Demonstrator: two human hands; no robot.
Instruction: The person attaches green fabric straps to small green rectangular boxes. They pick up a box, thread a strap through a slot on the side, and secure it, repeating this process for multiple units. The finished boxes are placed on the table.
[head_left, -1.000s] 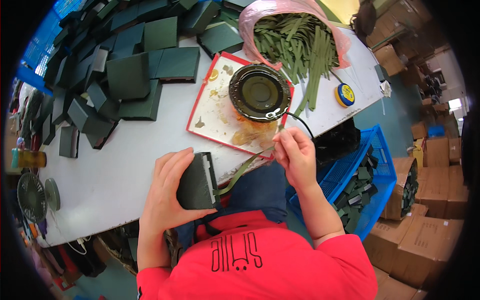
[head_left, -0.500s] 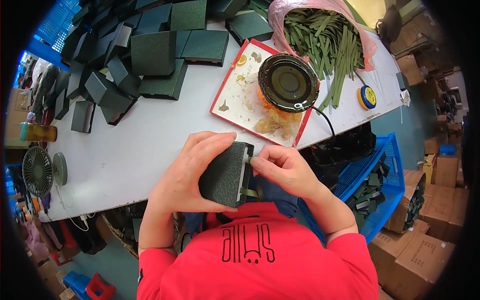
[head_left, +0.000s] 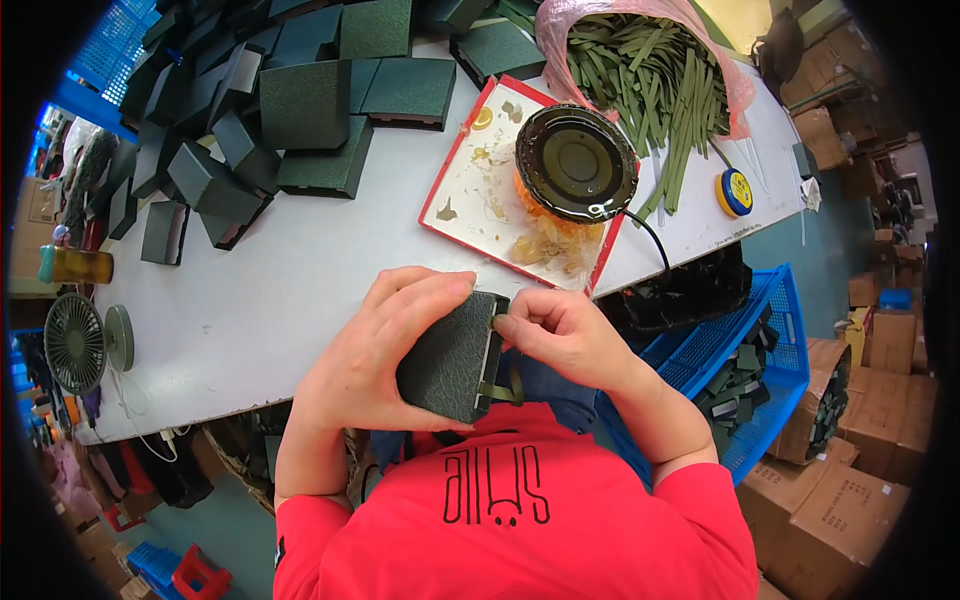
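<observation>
Stacked brown cardboard cartons (head_left: 850,515) line the right side of the frame, some printed with dark lines too small to make out, one with a small white label. A white bench (head_left: 300,285) fills the middle and upper part, tiny dark writing along its right edge. In the centre of the frame the left hand (head_left: 370,345) curls round a dark green box (head_left: 448,355), fingers over the top and thumb under the lower edge. The right hand (head_left: 560,335) has thumb and forefinger pinching the end of an olive strip (head_left: 516,385) at the box's right side; the strip loops out lower down. Below, a red shirt (head_left: 600,510) carries thin black outlined lettering. At upper centre, a dark round dish (head_left: 577,165) sits over a red-rimmed tray (head_left: 465,205) smeared with amber residue; to its right lies a blue-and-yellow round case (head_left: 734,193) with a printed face. Loose green strips (head_left: 650,90) spill from a pink bag (head_left: 556,50), upper right, and similar boxes (head_left: 305,105) crowd the upper left
</observation>
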